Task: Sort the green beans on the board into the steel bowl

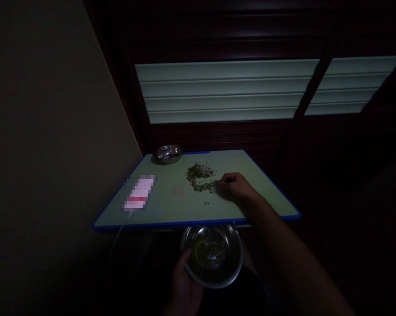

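Blue-edged table (166, 211): small bowl (168, 161) and pixelated device (140, 193) left of scattered grains (195, 172)

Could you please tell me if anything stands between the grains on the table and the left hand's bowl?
The table's blue near edge stands between the dark grains and the bowl held in the left hand; two stray specks lie before it, but nothing else visible intervenes.

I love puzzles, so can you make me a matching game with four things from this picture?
1. small metal bowl
2. large metal bowl
3. right hand
4. tabletop edge

A. blue
B. held in the left hand
C. on the tabletop, at the far left corner
D. beside the pile of small grains

Pairs: 1-C, 2-B, 3-D, 4-A
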The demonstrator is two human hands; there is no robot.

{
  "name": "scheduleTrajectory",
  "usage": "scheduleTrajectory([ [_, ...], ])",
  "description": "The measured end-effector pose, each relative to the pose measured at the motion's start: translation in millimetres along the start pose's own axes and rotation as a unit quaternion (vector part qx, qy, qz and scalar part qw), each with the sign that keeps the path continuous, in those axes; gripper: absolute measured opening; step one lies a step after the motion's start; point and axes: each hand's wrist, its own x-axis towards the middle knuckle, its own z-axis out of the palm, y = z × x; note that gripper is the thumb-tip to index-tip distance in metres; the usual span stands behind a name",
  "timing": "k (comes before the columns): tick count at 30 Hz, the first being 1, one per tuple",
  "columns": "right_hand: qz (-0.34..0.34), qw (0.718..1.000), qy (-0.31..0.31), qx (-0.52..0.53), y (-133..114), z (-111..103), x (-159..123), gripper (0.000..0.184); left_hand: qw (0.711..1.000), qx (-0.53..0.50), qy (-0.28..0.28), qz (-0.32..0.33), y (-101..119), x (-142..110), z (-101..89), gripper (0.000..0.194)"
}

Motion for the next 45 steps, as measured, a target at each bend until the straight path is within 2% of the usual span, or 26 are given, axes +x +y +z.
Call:
scheduleTrajectory([
  [5, 0.001, 0.999, -0.029, 0.018, -1.1, 0.6, -1.4, 0.013, 1.0, -0.004, -0.006, 0.001, -0.2, 1.0, -1.8, 0.032],
  [12, -0.013, 1.0, 0.021, 0.003, -1.6, 0.7, -0.3, 0.021, 1.0, 0.006, -0.009, 0.0, 0.4, 0.2, -2.1, 0.035],
  [23, -0.017, 1.0, -0.002, 0.027, -3.8, 2.5, -2.0, 0.015, 1.0, 0.001, 0.0, -0.004, 2.8, -0.5, 0.0, 0.03],
  [28, -0.019, 0.999, 0.005, 0.026, -1.0, 3.5, -0.2, 0.017, 1.0, 0.001, -0.012, 0.003, 3.6, -0.5, -0.2, 0.031],
  [34, -0.021, 0.999, -0.024, 0.034, -0.2, 6.0, -0.7, 0.017, 0.999, 0.014, -0.031, 0.002, 2.9, 6.1, -7.8, 0.025],
  [41, -0.028, 1.0, -0.004, 0.006, -0.6, 4.7, 0.4, 0.016, 1.0, 0.012, -0.012, 0.008, 3.1, 3.7, -3.7, 0.026],
  [45, -0.03, 0.999, -0.02, -0.008, 0.1, 5.8, -0.9, 0.016, 1.0, 0.015, -0.009, 0.012, 3.4, 3.2, -2.0, 0.025],
])
